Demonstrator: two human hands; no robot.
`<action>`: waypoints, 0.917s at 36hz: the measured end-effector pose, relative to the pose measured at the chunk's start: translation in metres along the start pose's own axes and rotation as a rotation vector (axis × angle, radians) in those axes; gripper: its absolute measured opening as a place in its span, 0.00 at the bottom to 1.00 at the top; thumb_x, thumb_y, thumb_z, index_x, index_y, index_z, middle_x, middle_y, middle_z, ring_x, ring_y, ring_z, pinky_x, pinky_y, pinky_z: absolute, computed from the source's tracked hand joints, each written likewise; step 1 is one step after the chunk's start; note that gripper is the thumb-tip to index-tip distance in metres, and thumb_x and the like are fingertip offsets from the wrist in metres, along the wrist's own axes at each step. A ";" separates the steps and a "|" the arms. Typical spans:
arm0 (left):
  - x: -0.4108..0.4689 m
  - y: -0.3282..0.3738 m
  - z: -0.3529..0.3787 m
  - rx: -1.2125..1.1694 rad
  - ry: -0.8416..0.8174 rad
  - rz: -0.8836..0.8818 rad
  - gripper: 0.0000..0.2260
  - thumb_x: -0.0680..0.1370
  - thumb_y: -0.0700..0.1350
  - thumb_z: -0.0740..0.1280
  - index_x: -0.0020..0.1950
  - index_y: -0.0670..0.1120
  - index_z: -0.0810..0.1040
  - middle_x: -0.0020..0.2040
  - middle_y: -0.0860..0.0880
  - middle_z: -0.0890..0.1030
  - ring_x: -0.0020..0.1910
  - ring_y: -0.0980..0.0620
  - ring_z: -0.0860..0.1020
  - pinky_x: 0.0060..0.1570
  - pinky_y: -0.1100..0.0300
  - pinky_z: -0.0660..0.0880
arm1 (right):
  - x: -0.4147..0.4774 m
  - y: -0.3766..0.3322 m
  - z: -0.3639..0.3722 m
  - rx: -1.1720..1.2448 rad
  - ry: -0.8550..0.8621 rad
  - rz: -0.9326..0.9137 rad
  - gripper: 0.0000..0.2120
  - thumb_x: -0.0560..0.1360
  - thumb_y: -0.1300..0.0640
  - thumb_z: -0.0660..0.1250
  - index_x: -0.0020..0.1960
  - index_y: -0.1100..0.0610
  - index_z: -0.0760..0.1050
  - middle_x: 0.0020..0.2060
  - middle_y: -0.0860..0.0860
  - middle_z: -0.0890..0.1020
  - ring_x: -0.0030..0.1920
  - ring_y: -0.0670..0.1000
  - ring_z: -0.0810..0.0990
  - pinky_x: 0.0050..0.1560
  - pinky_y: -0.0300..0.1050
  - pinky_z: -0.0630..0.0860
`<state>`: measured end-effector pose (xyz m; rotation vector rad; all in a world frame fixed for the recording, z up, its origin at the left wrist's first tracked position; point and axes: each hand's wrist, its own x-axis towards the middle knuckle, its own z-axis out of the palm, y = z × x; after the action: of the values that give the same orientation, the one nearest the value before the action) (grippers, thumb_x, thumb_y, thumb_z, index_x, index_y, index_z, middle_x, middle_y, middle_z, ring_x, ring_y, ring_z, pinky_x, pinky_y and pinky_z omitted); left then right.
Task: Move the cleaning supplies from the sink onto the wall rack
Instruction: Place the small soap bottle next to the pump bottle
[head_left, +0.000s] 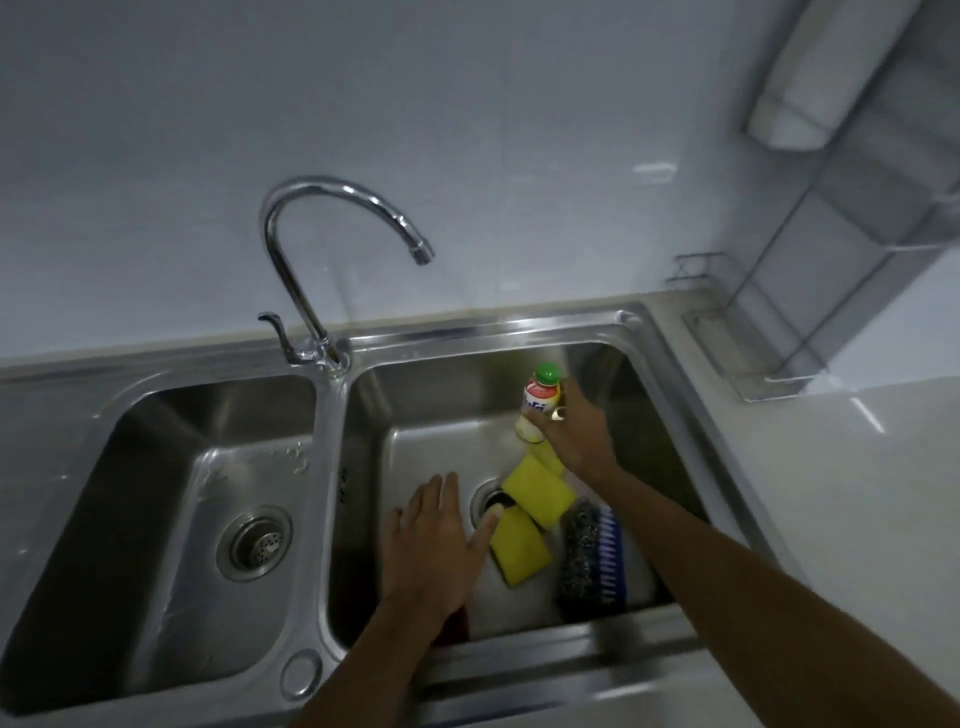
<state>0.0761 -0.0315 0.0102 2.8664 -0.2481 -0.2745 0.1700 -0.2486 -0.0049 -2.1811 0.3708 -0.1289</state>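
Your right hand (574, 431) wrapped around green-capped bottle (540, 402), far right of steel sink (670, 410) basin. Your left hand (434, 540) flat, fingers spread, empty (bare floor beneath). Spongy yellow sponges (535, 499) mid-basin.

Left hand (434, 540) flat, palm down, fingers spread and extended, thumb out to the right; forearm rising from the lower edge, angled up and slightly right. Right hand (574, 431) reaching farther forward, fingers curled around a bottle (540, 400), ring on one finger. Right forearm long and straight, running from the lower right corner diagonally up and left. Both arms bare.
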 end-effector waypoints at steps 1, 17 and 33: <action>0.007 0.012 -0.011 -0.027 0.017 0.014 0.44 0.73 0.73 0.37 0.81 0.49 0.55 0.81 0.47 0.62 0.79 0.48 0.60 0.76 0.45 0.59 | 0.002 -0.010 -0.019 -0.004 0.005 -0.008 0.24 0.72 0.44 0.75 0.61 0.54 0.73 0.56 0.53 0.84 0.55 0.55 0.83 0.55 0.52 0.79; 0.095 0.273 -0.196 -0.324 0.251 0.375 0.38 0.78 0.71 0.47 0.81 0.48 0.57 0.81 0.47 0.61 0.79 0.46 0.60 0.75 0.43 0.60 | 0.040 -0.160 -0.335 -0.132 0.407 -0.182 0.25 0.69 0.37 0.74 0.56 0.54 0.77 0.44 0.47 0.85 0.43 0.47 0.84 0.47 0.45 0.80; 0.159 0.378 -0.198 -0.624 -0.036 0.356 0.40 0.78 0.72 0.45 0.83 0.48 0.47 0.83 0.47 0.52 0.81 0.44 0.56 0.77 0.41 0.52 | 0.090 -0.138 -0.410 -0.151 0.421 -0.083 0.26 0.72 0.41 0.74 0.61 0.56 0.73 0.50 0.48 0.82 0.44 0.49 0.81 0.36 0.35 0.73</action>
<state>0.2165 -0.3770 0.2713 2.1585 -0.5594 -0.2736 0.1935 -0.5156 0.3463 -2.3124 0.5392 -0.6298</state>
